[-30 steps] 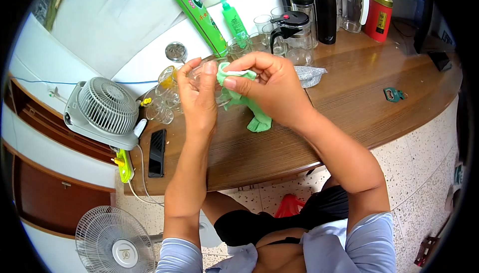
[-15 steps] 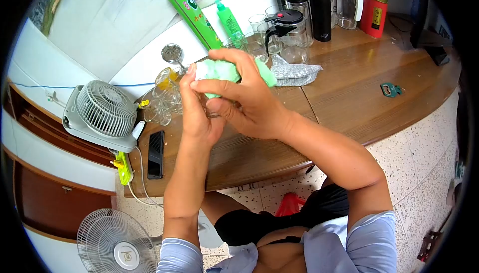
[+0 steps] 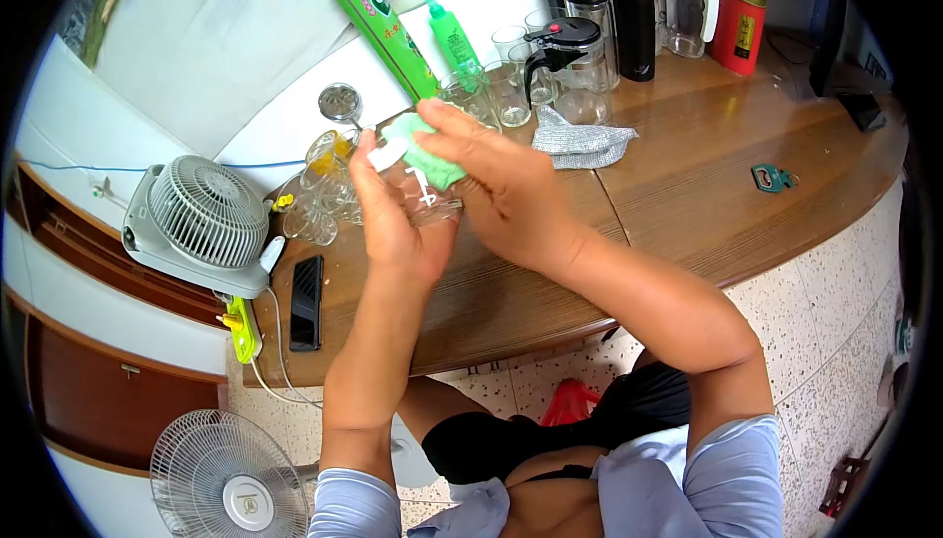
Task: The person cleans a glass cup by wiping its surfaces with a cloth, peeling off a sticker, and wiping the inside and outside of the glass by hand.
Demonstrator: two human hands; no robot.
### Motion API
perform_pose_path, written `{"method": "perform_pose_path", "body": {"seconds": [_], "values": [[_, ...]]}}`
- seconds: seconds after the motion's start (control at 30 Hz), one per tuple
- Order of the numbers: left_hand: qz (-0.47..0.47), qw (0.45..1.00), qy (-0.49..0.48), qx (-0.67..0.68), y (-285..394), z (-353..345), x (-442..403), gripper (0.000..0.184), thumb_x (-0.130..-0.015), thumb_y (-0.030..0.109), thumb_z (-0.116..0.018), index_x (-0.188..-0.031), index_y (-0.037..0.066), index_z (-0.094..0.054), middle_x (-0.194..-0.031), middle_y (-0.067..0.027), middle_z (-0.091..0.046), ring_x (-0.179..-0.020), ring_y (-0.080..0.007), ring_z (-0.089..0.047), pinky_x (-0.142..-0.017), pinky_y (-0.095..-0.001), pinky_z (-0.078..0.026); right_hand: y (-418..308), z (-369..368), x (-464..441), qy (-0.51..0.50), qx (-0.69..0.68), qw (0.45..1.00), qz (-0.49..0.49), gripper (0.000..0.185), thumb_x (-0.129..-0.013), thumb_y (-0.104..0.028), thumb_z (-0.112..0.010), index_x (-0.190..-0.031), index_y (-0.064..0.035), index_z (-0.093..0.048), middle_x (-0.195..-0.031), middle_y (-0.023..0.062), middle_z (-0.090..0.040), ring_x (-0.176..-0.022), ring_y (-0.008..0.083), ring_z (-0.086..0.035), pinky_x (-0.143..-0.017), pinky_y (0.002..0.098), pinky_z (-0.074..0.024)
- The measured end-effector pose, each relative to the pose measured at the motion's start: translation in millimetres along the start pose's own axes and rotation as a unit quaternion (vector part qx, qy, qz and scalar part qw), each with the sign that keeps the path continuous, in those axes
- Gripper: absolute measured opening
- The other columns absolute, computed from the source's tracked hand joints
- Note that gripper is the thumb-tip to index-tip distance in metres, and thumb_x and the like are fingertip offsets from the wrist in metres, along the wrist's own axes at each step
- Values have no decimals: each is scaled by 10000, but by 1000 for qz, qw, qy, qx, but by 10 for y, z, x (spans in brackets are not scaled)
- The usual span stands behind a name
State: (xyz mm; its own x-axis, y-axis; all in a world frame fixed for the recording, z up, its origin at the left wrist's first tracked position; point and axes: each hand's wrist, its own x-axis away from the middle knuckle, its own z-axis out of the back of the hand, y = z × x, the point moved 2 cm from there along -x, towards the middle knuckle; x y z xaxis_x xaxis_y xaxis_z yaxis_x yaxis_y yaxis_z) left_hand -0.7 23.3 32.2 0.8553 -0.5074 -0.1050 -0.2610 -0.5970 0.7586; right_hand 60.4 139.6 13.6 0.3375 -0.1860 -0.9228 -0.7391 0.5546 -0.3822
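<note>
A clear glass (image 3: 424,194) with white markings rests in my left hand (image 3: 398,228), its thumb along the near side. A green cloth (image 3: 432,157) is bunched at the glass's mouth, some of it seeming to be inside. My right hand (image 3: 506,184) presses on the cloth from the right; its fingers are slightly blurred and its fingertips partly hide the cloth. Just left of my hands stand several glass cups (image 3: 319,214). Beyond them, more glasses (image 3: 511,91) are by a glass teapot (image 3: 580,71) with a black handle.
On the wooden table (image 3: 688,184) lie a grey mesh cloth (image 3: 584,140), a phone (image 3: 306,302) and a green bottle opener (image 3: 773,177). Bottles, a black thermos (image 3: 635,22) and a red tin (image 3: 739,27) line the back. A small fan (image 3: 211,209) stands left.
The green cloth, earlier hanging down below my right hand, is now bunched at the glass. The glass has turned so its white markings show, and my right hand has shifted around it.
</note>
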Motion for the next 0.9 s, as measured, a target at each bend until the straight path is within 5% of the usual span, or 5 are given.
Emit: {"method": "perform_pose_path", "body": {"seconds": [0.13, 0.3, 0.6, 0.73, 0.9], "values": [[6, 994, 102, 36, 78, -47, 49, 621, -1042, 636, -519, -1333, 98, -625, -1269, -86, -698, -1190, -270, -654, -1095, -423, -510, 30, -57, 48, -54, -3, 997, 46, 452, -851, 119, -623, -1277, -25, -675, -1442, 199, -650, -1397, 386, -584, -1152, 446, -496], [63, 987, -93, 111, 167, 471, -170, 639, -1033, 664, -516, -1271, 92, -671, -1187, -100, -727, -1097, -286, -691, -1012, -452, -559, -94, -164, 164, -133, 34, 979, 149, 375, -890, 27, -631, -1259, -30, -662, -1443, 129, -641, -1424, 348, -552, -1181, 502, -445], [56, 993, -77, 65, 43, 266, -100, 674, -1051, 688, -431, -1290, 102, -662, -1184, -78, -729, -1073, -262, -714, -946, -421, -593, -189, -153, 71, -133, 86, 982, 103, 660, -971, -445, -664, -1472, -28, -566, -1587, 179, -502, -1516, 422, -406, -1194, 555, -373], [9, 999, 34, 6, -37, -55, 111, 638, -1076, 656, -390, -1345, 130, -632, -1279, -67, -699, -1151, -258, -692, -975, -431, -582, -68, -69, -16, -79, 94, 990, 75, 698, -995, -440, -655, -1525, -15, -494, -1635, 282, -402, -1519, 549, -338, -1250, 574, -313], [-23, 997, 33, -70, 37, 99, 35, 594, -1109, 615, -359, -1459, 174, -550, -1463, -96, -602, -1318, -284, -614, -1076, -453, -550, -88, -112, 51, -115, 46, 991, 53, 655, -998, -319, -689, -1534, 4, -493, -1654, 284, -376, -1547, 514, -322, -1266, 557, -295]]}}
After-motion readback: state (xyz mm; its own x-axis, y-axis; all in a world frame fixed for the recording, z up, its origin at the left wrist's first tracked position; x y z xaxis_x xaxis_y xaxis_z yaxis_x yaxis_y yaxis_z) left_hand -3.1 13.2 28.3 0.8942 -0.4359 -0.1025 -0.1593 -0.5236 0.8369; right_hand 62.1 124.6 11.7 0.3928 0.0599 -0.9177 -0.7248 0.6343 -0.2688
